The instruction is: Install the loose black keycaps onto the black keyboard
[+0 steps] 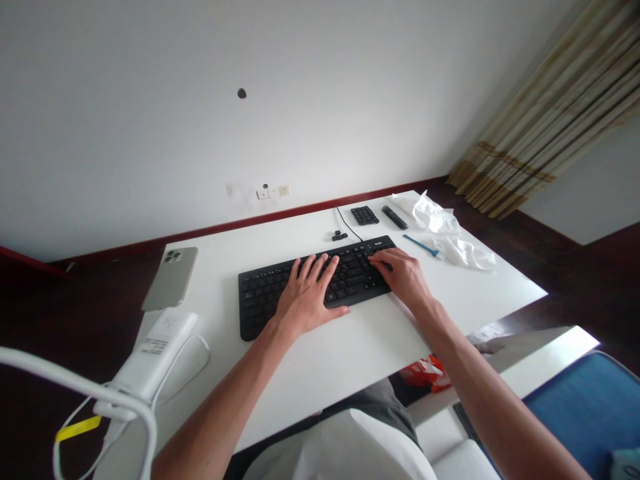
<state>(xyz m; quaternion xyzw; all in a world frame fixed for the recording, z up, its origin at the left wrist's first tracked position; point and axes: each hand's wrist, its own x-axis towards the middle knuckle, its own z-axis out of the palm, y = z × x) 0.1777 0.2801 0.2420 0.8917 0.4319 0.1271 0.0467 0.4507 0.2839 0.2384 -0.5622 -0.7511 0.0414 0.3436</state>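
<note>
A black keyboard (270, 290) lies at a slant across the middle of the white table. My left hand (307, 293) rests flat on it, fingers spread over the keys and thumb out past the front edge. At the keyboard's right part, my right hand (400, 270) has thumb and fingers pinched together against the keys. Whatever it may hold is hidden by the fingers. Just behind the keyboard are a few small loose black pieces (339, 236) and a block of black keys (365, 215). A thin black cable runs from the keyboard's back edge.
Right of the keyboard lie a blue brush (421, 245), a black cylinder (395, 217) and crumpled clear plastic bags (433, 215). On the left are a phone (173, 277), a white box-shaped device (159, 350) and a white cable (75, 381). A blue seat (585, 413) stands at lower right.
</note>
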